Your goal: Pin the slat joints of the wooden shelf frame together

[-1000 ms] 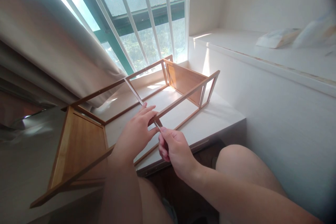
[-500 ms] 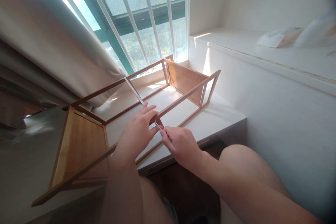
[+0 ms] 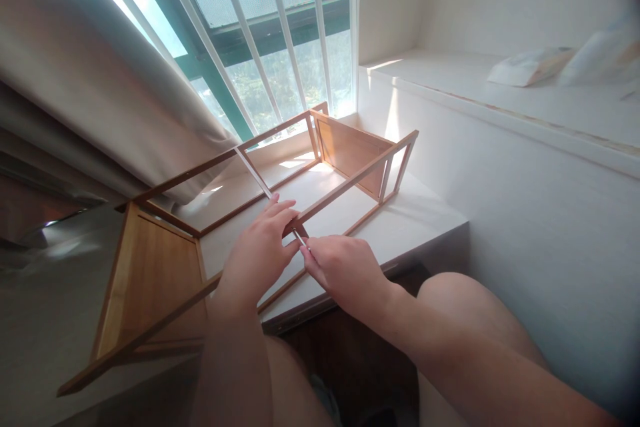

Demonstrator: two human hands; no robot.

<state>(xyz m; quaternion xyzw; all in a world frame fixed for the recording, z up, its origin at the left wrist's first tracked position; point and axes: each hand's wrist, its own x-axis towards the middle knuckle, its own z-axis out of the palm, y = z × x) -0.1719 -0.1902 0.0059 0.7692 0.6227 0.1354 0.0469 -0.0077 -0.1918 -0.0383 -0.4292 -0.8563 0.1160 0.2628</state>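
Note:
A wooden shelf frame lies on its side on a white ledge. My left hand is wrapped over its near rail at the middle joint, thumb below and fingers across the top. My right hand pinches a thin shiny metal rod-shaped tool, whose far tip meets the rail's outer face beside my left thumb. The tool's near end is hidden inside my right fingers, so its exact kind does not show. Slatless wooden panels close both ends of the frame, the left panel and the right panel.
The white ledge ends at a dark front edge above my knees. A barred window stands behind, with a grey curtain at left. On a higher shelf at right lies a white plastic packet.
My right hand has turned slightly about the tool, its fingers shifting a little up and left. My left hand keeps its hold on the rail. The camera view moved slightly.

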